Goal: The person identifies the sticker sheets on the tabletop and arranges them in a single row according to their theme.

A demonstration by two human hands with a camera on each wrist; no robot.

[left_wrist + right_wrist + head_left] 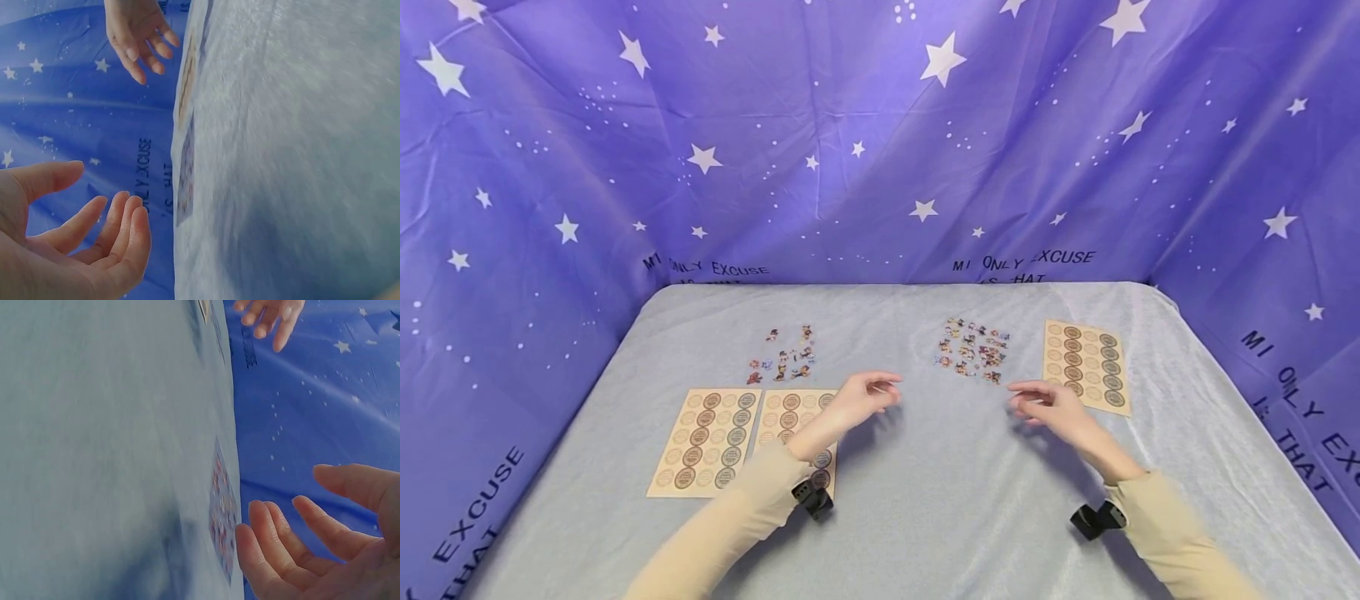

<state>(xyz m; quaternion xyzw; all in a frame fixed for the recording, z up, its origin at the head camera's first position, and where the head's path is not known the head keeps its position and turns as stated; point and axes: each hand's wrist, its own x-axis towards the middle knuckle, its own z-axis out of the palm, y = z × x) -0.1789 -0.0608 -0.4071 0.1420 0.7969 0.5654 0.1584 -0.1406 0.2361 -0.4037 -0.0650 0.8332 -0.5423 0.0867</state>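
My left hand point(867, 397) hovers over the table with loosely bent fingers and nothing in it; its forearm passes above a tan sheet of round stickers point(772, 417). Across from it, my right hand point(1054, 408) is also raised and holds nothing, its fingers relaxed beside another tan sticker sheet point(1120, 398). Between and beyond the hands lies a clear sheet of small colourful figure stickers point(967, 354). The wrist views show the left palm point(75, 250) and the right palm point(325, 550) with thumbs apart from the fingers.
A third tan sheet with rows of round stickers point(692, 437) lies at the left. Behind it is a second clear sheet of figure stickers point(782, 358), with gaps among its figures. A grey-blue cloth covers the table point(925, 500). Purple star-patterned curtains point(865, 125) enclose the back and sides.
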